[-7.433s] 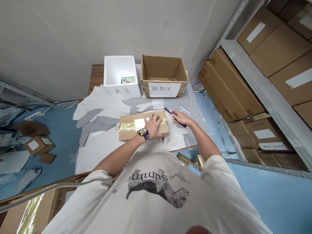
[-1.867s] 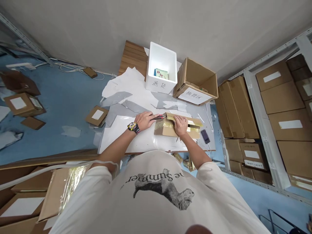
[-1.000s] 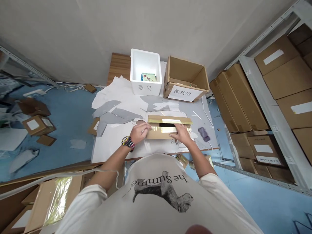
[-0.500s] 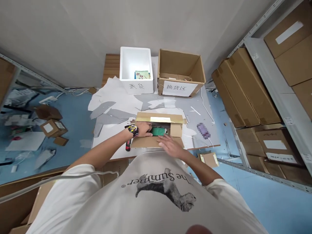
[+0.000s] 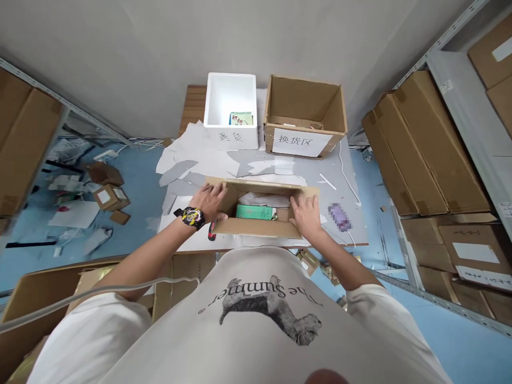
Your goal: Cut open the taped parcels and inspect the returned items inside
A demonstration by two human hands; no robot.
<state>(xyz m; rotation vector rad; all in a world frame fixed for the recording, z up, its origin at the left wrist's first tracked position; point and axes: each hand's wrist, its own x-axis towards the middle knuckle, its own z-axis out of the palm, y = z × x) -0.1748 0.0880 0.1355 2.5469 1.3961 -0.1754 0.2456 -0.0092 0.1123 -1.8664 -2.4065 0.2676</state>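
An opened cardboard box (image 5: 260, 228) lies at the front of the table, its flaps folded outward. Inside it are a green carton (image 5: 256, 212) and some whitish wrapping (image 5: 266, 199). On the box's left end rests my left hand (image 5: 208, 201), fingers spread over the flap and thumb at the near corner. My right hand (image 5: 306, 214) lies on the right end flap, its fingers spread, the thumb side at the inner edge. Just below my left hand, a red and black tool (image 5: 212, 231) shows partly beside the box.
At the back of the table stand a white foam box (image 5: 232, 138) with booklets and a labelled cardboard box (image 5: 340, 114). A blurred purple object (image 5: 340, 216) with a cable lies at right. Shelves with cartons (image 5: 466, 250) flank the right side.
Both hands have moved apart to the two ends of the box. Its flaps are now spread wider, and more of the green carton and the wrapping shows.
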